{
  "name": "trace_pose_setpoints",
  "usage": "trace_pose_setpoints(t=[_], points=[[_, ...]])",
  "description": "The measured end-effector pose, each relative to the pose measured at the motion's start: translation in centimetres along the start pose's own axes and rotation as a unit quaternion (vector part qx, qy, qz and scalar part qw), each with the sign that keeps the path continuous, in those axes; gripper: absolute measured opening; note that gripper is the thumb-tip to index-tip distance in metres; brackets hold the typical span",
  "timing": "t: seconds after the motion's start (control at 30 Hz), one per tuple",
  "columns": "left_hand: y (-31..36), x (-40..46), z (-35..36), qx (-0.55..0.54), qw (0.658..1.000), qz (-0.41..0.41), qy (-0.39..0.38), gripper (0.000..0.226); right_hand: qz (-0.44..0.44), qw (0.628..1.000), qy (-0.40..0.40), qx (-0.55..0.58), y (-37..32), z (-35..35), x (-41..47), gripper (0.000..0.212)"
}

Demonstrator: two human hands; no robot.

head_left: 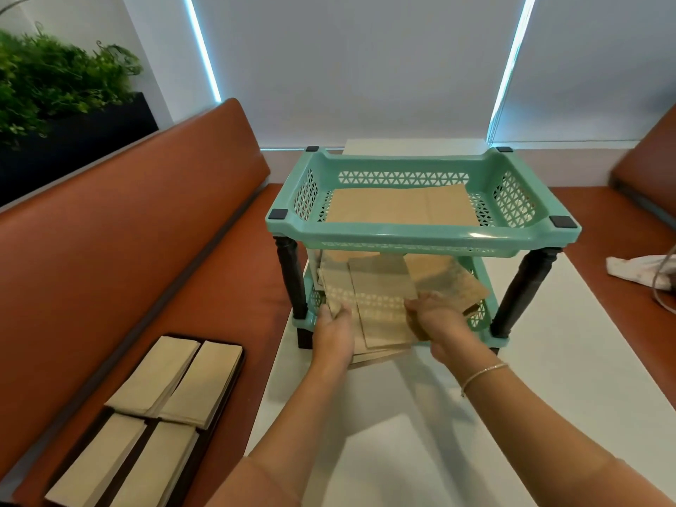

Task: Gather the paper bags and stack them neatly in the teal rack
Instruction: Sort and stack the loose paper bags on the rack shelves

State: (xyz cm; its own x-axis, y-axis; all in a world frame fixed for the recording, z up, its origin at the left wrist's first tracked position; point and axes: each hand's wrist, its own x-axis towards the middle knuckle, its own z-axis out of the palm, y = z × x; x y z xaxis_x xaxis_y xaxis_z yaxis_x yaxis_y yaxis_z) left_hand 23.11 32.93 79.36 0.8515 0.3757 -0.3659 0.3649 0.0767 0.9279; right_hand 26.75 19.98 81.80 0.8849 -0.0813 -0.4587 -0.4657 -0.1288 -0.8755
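Both forearms reached toward twelve o'clock across the white table (420, 451). Left hand (334, 333) gripped the loose paper bags (380, 305) at their nine o'clock edge; right hand (437, 318) held their three o'clock side. They lay fanned in the teal rack (420, 236)'s lower tier, overhanging its front. One flat bag (398, 206) rested in the upper tier.

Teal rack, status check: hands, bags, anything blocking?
Left hand and right hand both grip the loose paper bags at the teal rack lower tier. Bags fanned, overhanging the front. Top tier holds one flat bag. Nothing blocking.
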Motion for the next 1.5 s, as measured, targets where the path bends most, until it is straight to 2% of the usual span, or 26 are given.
trace_pose_setpoints(t=[0.13, 0.2, 0.23, 0.33, 0.4, 0.5, 0.53, 0.6, 0.63, 0.8, 0.87, 0.97, 1.1, 1.13, 1.23, 1.33, 1.5], points=[[-0.2, -0.6, 0.5, -0.031, 1.000, -0.003, -0.007, 0.051, 0.004, 1.000, -0.010, 0.001, 1.3, 1.5, -1.3, 0.008], [-0.3, -0.9, 0.7, -0.039, 0.999, -0.011, -0.020, 0.050, 0.011, 0.999, -0.031, -0.018, 1.6, 1.6, -1.4, 0.027], [-0.4, -0.9, 0.7, -0.044, 0.998, -0.014, -0.029, 0.050, 0.011, 0.999, -0.044, -0.018, 1.6, 1.6, -1.6, 0.029], [0.3, -1.3, 0.5, -0.063, 0.995, -0.020, -0.068, 0.046, 0.025, 0.995, -0.086, 0.033, 1.5, 0.5, -1.7, 0.027], [1.3, -1.0, 0.3, -0.114, 0.990, -0.020, -0.080, 0.045, 0.030, 0.990, -0.118, 0.073, 1.4, -0.4, -1.7, 0.026], [2.8, 0.4, 0.1, -0.164, 0.985, -0.021, -0.053, 0.062, 0.033, 0.983, -0.163, 0.072, 1.8, -1.0, -2.0, 0.034], [3.3, 0.5, 0.2, -0.161, 0.986, -0.017, -0.040, 0.056, 0.030, 0.980, -0.184, 0.066, 1.9, -1.0, -2.2, 0.028], [3.6, 0.7, 0.4, -0.154, 0.988, -0.019, -0.016, 0.022, 0.021, 0.973, -0.221, 0.056, 1.9, -0.8, -2.6, 0.017], [3.6, 0.6, 0.4, -0.155, 0.988, -0.019, -0.009, 0.014, 0.020, 0.971, -0.232, 0.054, 1.8, -0.7, -2.8, 0.018], [3.4, 1.3, 0.5, -0.155, 0.986, -0.024, 0.048, 0.006, 0.017, 0.956, -0.275, 0.101, 1.7, -1.4, -2.6, 0.019], [3.6, 1.7, 0.5, -0.167, 0.983, -0.043, 0.070, 0.010, 0.012, 0.958, -0.274, 0.084, 1.9, -1.7, -2.3, 0.018], [3.8, 1.8, 0.9, -0.169, 0.982, -0.041, 0.076, 0.023, 0.014, 0.959, -0.274, 0.065, 2.0, -1.8, -2.1, 0.027], [3.5, 1.7, 1.0, -0.185, 0.978, -0.040, 0.091, 0.005, 0.009, 0.956, -0.270, 0.111, 2.1, -1.6, -1.9, 0.029], [3.2, 1.9, 1.1, -0.184, 0.979, -0.042, 0.081, 0.007, 0.006, 0.954, -0.267, 0.138, 2.1, -1.6, -1.9, 0.030], [2.7, 1.5, 1.2, -0.168, 0.983, -0.076, 0.014, 0.037, -0.016, 0.958, -0.224, 0.179, 1.9, -1.2, -1.6, 0.030], [2.2, 0.8, 1.9, -0.117, 0.989, -0.088, -0.038, 0.035, -0.034, 0.969, -0.159, 0.189, 1.6, -0.4, -1.0, 0.029], [1.4, 1.2, 1.8, -0.060, 0.993, -0.098, -0.041, 0.041, -0.067, 0.978, -0.133, 0.145, 1.7, 0.7, -0.3, 0.030]])
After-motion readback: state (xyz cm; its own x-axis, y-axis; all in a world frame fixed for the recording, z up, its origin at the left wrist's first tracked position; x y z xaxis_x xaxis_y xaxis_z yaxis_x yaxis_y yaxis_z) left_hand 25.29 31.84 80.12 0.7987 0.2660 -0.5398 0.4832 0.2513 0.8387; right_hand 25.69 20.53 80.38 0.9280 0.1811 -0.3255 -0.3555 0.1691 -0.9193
